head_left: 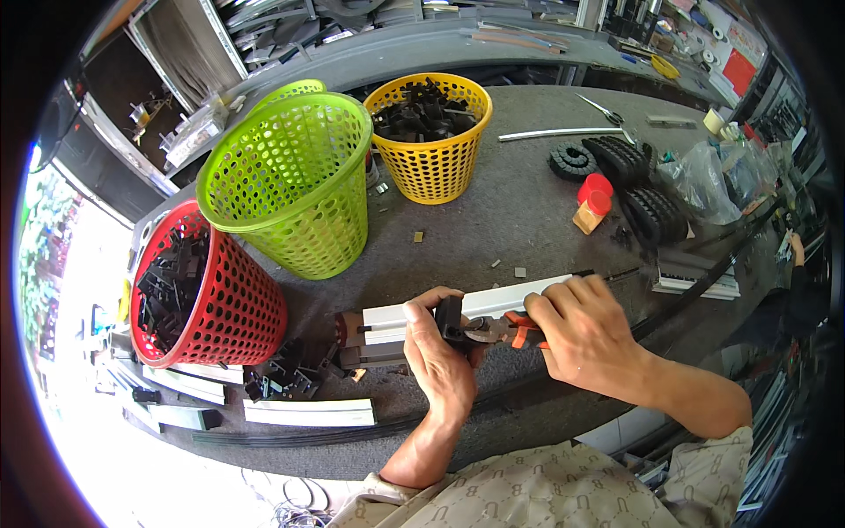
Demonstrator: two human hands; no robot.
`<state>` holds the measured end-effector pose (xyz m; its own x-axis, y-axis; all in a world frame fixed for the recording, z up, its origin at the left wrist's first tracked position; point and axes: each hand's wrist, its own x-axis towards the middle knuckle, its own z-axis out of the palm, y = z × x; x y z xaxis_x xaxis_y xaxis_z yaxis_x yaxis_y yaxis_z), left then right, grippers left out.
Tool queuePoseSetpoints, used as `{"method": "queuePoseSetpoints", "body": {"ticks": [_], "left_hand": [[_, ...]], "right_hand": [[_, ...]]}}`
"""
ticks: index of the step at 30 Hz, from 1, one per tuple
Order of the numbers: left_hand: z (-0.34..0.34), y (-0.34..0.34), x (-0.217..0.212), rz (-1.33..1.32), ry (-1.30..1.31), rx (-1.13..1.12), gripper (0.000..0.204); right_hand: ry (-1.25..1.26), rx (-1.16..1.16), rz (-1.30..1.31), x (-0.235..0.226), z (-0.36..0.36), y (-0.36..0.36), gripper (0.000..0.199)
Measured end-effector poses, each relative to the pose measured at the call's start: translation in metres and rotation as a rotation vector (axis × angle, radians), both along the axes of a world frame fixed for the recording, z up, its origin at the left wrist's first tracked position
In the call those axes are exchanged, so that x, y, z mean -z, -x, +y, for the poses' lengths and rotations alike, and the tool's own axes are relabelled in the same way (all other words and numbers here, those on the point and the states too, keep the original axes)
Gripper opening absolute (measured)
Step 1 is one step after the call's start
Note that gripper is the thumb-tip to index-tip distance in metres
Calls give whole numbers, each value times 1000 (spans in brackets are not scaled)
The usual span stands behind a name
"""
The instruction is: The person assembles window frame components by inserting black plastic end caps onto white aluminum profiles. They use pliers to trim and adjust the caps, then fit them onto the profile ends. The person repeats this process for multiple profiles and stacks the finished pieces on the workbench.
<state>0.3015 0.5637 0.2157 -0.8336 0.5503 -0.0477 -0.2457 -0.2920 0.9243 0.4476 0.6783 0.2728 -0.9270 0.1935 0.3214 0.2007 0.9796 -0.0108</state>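
Black piece (450, 319) within left grip (437, 359)

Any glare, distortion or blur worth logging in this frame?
Head view: glare washes out the lower left beyond the red basket; head view: fisheye bows the table and blackens corners; head view: pliers in the right hand look fairly sharp.

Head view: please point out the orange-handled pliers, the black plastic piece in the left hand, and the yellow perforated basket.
Orange-handled pliers (519, 336), head view: on an orange handle.
Black plastic piece (450, 319), head view: on its upper part.
Yellow perforated basket (436, 171), head view: on its front wall.
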Motion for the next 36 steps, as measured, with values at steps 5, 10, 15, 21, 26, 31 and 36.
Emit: {"method": "queuePoseSetpoints", "body": {"ticks": [5,10,15,21,26,31,36], "left_hand": [[-2,6,-3,-55,-8,26,67],[-2,2,-4,-81,1,58,67],[-3,2,-4,-44,29,-4,70],[-3,1,-5,16,37,-44,72],[-4,0,-2,-8,-1,-28,71],[-4,-2,1,12,-14,-53,67],[-2,-4,2,-40,34,-78,67]], "right_hand": [[-44,62,13,-7,-4,0,46],[-104,85,60,1,-11,7,43],[-30,76,24,2,-14,6,42],[55,43,57,0,-17,8,42],[15,72,35,-1,-18,9,39],[-104,40,46,-1,-14,10,29],[-12,30,6,7,-5,12,24]]}}
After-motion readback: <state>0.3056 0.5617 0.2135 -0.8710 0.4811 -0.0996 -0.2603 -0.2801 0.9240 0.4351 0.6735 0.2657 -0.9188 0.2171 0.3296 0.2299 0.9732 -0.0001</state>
